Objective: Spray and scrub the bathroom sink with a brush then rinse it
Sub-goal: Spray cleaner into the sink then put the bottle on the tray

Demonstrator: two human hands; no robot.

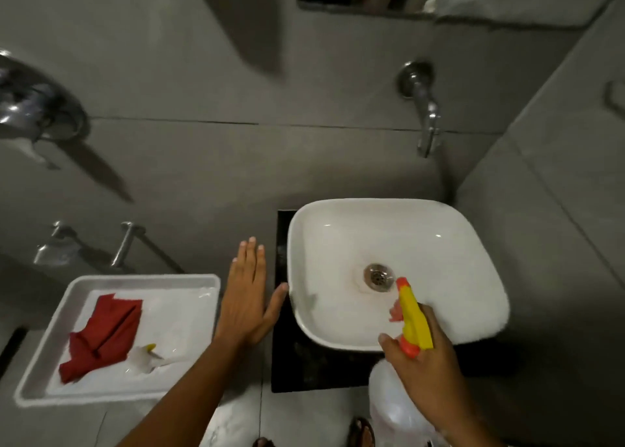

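Observation:
A white square sink [473, 243] with a metal drain [378, 276] stands on a black counter [282, 362]. My right hand [426, 362] grips a clear spray bottle [389, 409] by its yellow and orange trigger head [413, 314], whose nozzle hangs over the basin near the drain. My left hand [245, 294] is flat with fingers spread, just left of the sink, thumb touching the rim. A white brush with a yellow tip [147, 358] lies in a tray to the left.
A white tray [37, 362] at the left holds a red cloth [101, 338]. A chrome wall tap [427, 115] juts out above the sink. Chrome fittings [37, 108] and a rail [125, 243] are mounted on the grey wall. Sandalled feet [362, 433] show below.

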